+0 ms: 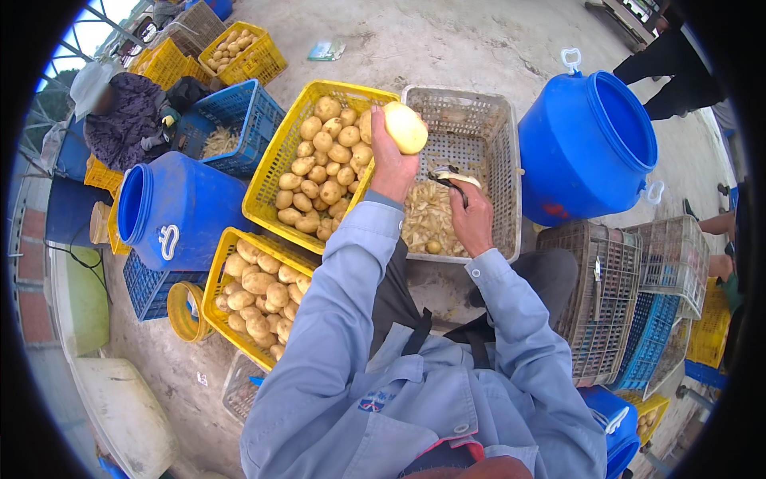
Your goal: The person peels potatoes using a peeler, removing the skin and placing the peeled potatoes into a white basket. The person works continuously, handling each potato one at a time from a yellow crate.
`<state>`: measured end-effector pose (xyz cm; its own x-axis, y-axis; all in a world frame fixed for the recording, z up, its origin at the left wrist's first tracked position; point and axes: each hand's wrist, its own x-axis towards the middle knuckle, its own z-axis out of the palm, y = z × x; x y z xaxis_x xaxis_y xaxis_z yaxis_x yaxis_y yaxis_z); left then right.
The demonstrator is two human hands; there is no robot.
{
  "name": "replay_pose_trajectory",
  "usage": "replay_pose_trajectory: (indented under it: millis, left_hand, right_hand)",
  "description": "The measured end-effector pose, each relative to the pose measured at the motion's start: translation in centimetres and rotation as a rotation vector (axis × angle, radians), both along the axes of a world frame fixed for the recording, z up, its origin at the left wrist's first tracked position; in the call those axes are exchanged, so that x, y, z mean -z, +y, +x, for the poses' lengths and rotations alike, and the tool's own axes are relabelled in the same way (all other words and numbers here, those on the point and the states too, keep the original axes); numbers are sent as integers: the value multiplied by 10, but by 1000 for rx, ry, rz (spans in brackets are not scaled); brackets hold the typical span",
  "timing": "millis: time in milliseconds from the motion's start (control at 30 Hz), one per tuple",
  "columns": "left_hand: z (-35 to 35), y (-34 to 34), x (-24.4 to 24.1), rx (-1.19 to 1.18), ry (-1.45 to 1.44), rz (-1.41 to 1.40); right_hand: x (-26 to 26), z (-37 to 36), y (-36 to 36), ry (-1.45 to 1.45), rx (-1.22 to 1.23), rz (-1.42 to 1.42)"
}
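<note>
My left hand [396, 164] grips a potato [407, 129] whose visible side is pale and smooth, raised between two crates. Lower and to the right, my right hand [473, 217] is closed around a peeler [446, 177] with a dark handle; a pale strip of peel lies along it. Beneath both hands stands a grey-white plastic crate [510, 155] with a heap of potato peelings [428, 218] and one small potato [432, 246] in it. To the left, a yellow crate [263, 173] holds many unpeeled-looking potatoes [323, 142].
Another yellow crate of potatoes [212, 263] sits by my left arm. Blue drums [562, 143] [191, 203] flank the crates. Stacked crates [589, 299] rise at right. A co-worker [122, 120] sits beside a blue crate [257, 114]; another person [673, 72] stands at upper right.
</note>
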<state>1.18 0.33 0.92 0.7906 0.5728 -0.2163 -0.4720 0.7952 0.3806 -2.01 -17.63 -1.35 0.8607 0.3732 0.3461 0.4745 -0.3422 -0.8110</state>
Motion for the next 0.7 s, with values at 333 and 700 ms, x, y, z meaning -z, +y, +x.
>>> replay_pose_trajectory:
  millis: [333,700]
  left_hand:
    - [5,-2,7,138,-65,59]
    - [-2,-12,0,206,-54,76]
  right_hand:
    - [-38,7,-2,-79,-31,71]
    - [-57,17,7,56,-92,200]
